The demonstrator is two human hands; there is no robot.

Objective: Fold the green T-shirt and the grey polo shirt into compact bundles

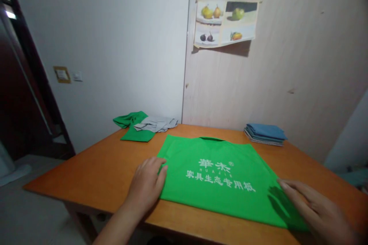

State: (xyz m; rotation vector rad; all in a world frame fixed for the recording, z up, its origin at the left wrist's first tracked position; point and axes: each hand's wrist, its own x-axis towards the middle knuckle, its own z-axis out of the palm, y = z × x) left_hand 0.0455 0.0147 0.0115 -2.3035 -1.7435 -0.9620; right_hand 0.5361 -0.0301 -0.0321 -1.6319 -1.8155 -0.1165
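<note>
A green cloth bag (221, 199) lies flat on the bench (100, 168), its long axis running crosswise between your left hand (148, 182) and right hand (316, 206), each at its nearer edge, fingers loose and gripping nothing.

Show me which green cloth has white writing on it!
The large green cloth between the left hand and right hand. The green fabric at back left, partly under grey cloth, shows no writing.

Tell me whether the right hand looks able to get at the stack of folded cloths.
Probably yes, with a forward stretch: the right hand is at the right edge of the green fabric, and nothing visible stands between that hand and the stack of folded cloths farther back.
</note>
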